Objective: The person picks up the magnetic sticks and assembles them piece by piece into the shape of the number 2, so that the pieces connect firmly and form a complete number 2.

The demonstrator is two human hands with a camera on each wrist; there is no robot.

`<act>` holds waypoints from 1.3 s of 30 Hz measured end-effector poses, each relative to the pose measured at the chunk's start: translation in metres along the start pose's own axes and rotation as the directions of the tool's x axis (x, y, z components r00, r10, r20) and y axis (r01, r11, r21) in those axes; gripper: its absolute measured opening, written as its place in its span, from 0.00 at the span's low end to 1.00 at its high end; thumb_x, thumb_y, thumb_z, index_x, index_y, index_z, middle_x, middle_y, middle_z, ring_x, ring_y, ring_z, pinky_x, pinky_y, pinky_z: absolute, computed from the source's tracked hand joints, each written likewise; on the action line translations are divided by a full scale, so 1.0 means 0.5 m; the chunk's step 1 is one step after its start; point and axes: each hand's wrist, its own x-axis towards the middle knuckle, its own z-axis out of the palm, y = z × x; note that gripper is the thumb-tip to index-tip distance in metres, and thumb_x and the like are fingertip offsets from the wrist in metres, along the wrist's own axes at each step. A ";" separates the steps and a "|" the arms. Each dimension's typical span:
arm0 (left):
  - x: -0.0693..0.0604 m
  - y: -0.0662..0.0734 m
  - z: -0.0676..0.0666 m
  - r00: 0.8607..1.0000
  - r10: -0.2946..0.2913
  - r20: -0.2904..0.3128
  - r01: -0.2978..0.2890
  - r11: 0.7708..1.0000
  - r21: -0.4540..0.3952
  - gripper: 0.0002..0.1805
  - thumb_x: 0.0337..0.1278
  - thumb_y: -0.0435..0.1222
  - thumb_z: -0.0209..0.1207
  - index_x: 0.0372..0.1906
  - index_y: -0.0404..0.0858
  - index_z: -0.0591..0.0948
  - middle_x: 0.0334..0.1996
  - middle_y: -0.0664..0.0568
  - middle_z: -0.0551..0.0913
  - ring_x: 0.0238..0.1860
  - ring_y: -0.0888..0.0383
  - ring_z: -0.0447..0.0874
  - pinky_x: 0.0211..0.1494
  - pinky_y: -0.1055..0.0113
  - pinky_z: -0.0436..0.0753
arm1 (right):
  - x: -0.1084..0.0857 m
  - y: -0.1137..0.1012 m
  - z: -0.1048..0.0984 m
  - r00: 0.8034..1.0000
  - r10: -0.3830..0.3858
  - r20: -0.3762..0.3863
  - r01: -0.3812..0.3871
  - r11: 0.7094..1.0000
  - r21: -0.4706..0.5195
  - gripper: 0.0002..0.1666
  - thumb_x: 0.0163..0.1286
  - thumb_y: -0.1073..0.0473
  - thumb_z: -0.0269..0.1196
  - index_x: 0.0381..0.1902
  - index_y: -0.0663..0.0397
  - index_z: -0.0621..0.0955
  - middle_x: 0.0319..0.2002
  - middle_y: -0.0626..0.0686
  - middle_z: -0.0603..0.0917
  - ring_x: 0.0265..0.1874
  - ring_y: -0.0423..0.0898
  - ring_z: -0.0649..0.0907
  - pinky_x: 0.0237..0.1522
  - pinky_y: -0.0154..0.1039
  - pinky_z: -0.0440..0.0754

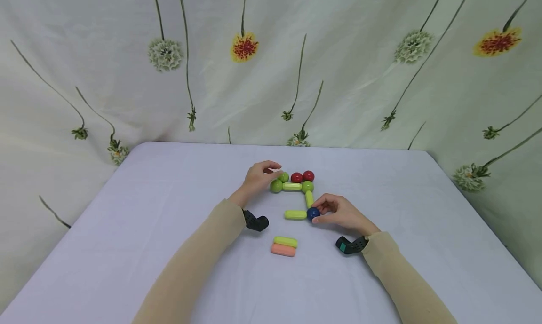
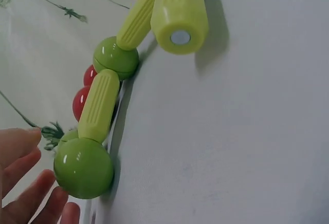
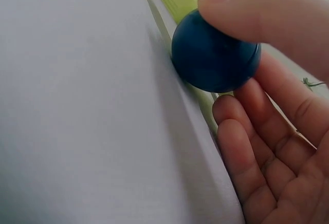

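Left hand [image 1: 257, 178]: loosely spread, holding nothing
Right hand [image 1: 344, 214]: pinches one blue ball [image 1: 313, 214]
Green balls [image 1: 276, 186], mid-frame: three
Red balls [image 1: 308, 175]: two
Yellow rods [image 1: 292, 186]: four
Orange rod [image 1: 283, 250]: one

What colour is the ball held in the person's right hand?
Dark blue; the ball shows best in the right wrist view.

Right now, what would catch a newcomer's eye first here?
Probably the dark blue ball, pinched in the right hand at the bend between two yellow-green rods. Next, the two red balls, side by side just behind a green ball. Then the lone orange rod, nearer the camera beside another yellow-green rod.
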 end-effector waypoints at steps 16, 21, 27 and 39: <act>0.010 -0.002 0.018 0.995 -0.062 0.079 0.055 0.995 0.078 0.19 0.58 0.44 0.61 0.52 0.41 0.80 0.51 0.45 0.79 0.54 0.50 0.75 0.55 0.57 0.73 | -0.007 -0.001 -0.001 1.000 -0.029 -0.003 0.029 0.999 -0.013 0.20 0.54 0.58 0.71 0.44 0.57 0.81 0.35 0.51 0.80 0.36 0.48 0.77 0.41 0.35 0.76; 0.008 0.003 0.018 0.995 -0.075 0.070 0.071 0.995 0.067 0.18 0.57 0.44 0.61 0.51 0.41 0.80 0.51 0.44 0.79 0.54 0.50 0.75 0.55 0.57 0.73 | -0.006 0.000 0.000 1.000 -0.025 -0.006 0.025 1.000 -0.017 0.20 0.54 0.58 0.72 0.44 0.56 0.81 0.35 0.51 0.80 0.36 0.49 0.77 0.40 0.35 0.76; 0.003 0.001 0.008 0.999 -0.039 0.033 0.039 0.999 -0.011 0.19 0.58 0.43 0.62 0.53 0.42 0.79 0.52 0.45 0.79 0.54 0.50 0.75 0.56 0.57 0.73 | -0.005 0.003 0.000 1.000 -0.027 -0.005 0.027 1.000 -0.014 0.20 0.54 0.58 0.72 0.44 0.56 0.81 0.36 0.51 0.80 0.36 0.50 0.77 0.40 0.35 0.76; -0.036 0.013 -0.035 0.985 0.140 -0.100 -0.156 0.972 -0.175 0.22 0.56 0.44 0.63 0.54 0.40 0.79 0.50 0.50 0.80 0.50 0.54 0.76 0.55 0.58 0.74 | -0.002 0.003 -0.001 1.000 0.001 -0.009 0.000 1.000 0.012 0.19 0.54 0.63 0.71 0.44 0.58 0.81 0.36 0.52 0.80 0.36 0.49 0.77 0.41 0.34 0.75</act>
